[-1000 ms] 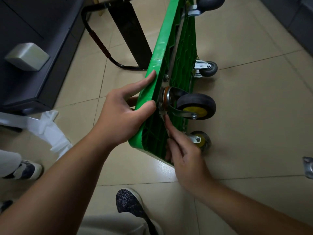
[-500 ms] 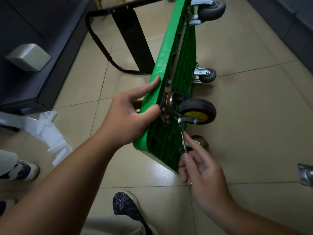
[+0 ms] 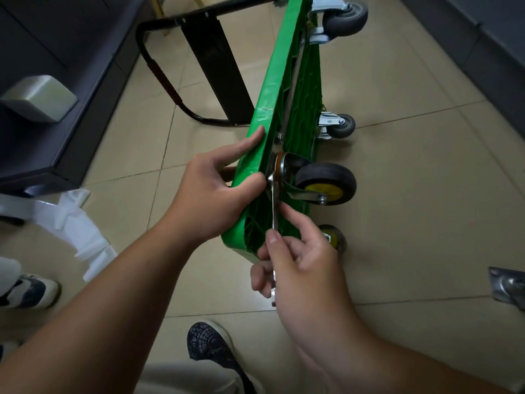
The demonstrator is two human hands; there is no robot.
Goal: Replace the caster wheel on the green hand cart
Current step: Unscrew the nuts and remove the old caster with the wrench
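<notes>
Two hands on job. Nearest: right hand (image 3: 301,260) pinches slim silver wrench (image 3: 273,211), thumb and fingers curled round shaft; wrench head sits up at mounting plate of caster wheel (image 3: 326,184). Left hand (image 3: 216,194) grips upper edge of green hand cart (image 3: 272,109), thumb hooked over edge, forefinger stretched along rim. Cart stands on its side on tiled floor (image 3: 426,194), ribbed underside facing right. Caster wheel: black tyre, yellow hub, shiny steel fork, orange-brown ring at swivel. Second yellow-hubbed wheel (image 3: 335,240) below, partly behind right hand. Farther along: lower grey caster (image 3: 342,126), upper grey caster (image 3: 345,19). Black handle (image 3: 159,72) beyond, left.
</notes>
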